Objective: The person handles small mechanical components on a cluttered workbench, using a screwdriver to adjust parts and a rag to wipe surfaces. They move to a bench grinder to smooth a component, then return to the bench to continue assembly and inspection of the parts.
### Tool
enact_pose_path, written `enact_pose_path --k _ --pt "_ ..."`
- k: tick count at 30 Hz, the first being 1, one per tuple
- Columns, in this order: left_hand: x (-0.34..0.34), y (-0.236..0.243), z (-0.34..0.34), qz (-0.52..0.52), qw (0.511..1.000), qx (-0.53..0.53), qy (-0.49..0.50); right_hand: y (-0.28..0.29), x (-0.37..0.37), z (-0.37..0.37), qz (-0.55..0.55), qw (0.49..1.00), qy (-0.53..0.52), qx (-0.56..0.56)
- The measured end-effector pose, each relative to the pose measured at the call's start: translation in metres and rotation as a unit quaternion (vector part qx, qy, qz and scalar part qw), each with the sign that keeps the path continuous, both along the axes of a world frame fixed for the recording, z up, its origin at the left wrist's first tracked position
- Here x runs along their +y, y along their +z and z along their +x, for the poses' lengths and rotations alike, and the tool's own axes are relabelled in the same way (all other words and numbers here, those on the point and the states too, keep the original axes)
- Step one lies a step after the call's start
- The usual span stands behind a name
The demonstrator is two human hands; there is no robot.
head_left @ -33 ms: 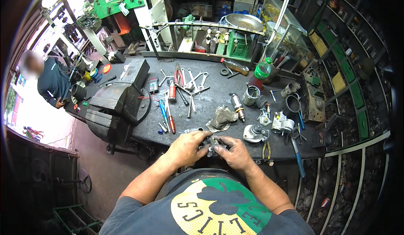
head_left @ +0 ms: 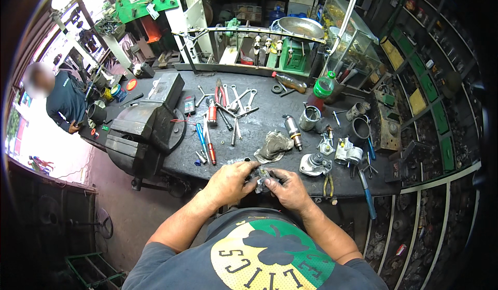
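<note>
Both hands are at the front edge of the dark workbench [head_left: 207, 168], closed on a small greasy metal part [head_left: 262, 181] whose details are partly covered by fingers. My left hand [head_left: 233, 181] grips its left side, and my right hand [head_left: 285, 189] holds the right, thumb against it. Just beyond them lies a crumpled grey rag [head_left: 272, 145], with a cylindrical metal motor part [head_left: 292, 132] beside it. To the right sit a round metal housing [head_left: 314, 164], yellow-handled pliers [head_left: 328, 186] and a blue-handled tool [head_left: 369, 204]. Red and blue screwdrivers [head_left: 211, 152] lie to the left.
A large bench vise [head_left: 132, 139] occupies the bench's left. Spanners [head_left: 233, 98], a meter [head_left: 189, 106], bottles [head_left: 322, 87] and metal cans [head_left: 309, 118] stand or lie farther back. Another person [head_left: 65, 95] works at the far left. Shelves of parts [head_left: 420, 222] line the right side.
</note>
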State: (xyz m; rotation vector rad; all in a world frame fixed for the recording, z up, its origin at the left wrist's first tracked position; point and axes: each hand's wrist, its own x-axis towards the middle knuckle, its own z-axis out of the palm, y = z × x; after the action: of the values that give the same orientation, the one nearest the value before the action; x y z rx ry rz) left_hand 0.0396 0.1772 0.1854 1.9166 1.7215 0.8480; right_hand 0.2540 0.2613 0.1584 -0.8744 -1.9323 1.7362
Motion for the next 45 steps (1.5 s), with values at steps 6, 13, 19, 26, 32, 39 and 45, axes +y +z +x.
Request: enact_pose_path --k 6,13,19,26,32,39,45 --pt "0.001 -0.003 -0.002 -0.003 1.000 -0.022 -0.002 0.011 -0.005 -0.001 0.009 1.000 -0.005 -0.020" --pt "0.011 0.007 -0.001 -0.070 0.996 -0.045 0.018 0.006 0.005 0.001 0.074 0.997 -0.006 -0.010" --pt "0.014 0.002 0.004 -0.051 0.998 -0.038 0.031 0.009 0.002 0.002 -0.025 0.999 -0.035 -0.001" --pt "0.020 0.005 0.025 -0.055 0.940 -0.325 0.092 -0.016 0.000 0.003 -0.330 0.907 -0.172 0.195" --pt "0.022 -0.009 0.034 -0.085 0.921 -0.375 0.069 -0.031 0.001 0.010 -0.460 0.828 -0.158 0.280" --pt "0.022 -0.019 0.037 -0.101 0.856 -0.505 0.036 -0.019 -0.002 0.008 -0.424 0.847 -0.185 0.261" --pt "0.016 -0.023 0.039 -0.061 0.914 -0.399 0.037 -0.017 -0.005 0.006 -0.412 0.854 -0.221 0.229"
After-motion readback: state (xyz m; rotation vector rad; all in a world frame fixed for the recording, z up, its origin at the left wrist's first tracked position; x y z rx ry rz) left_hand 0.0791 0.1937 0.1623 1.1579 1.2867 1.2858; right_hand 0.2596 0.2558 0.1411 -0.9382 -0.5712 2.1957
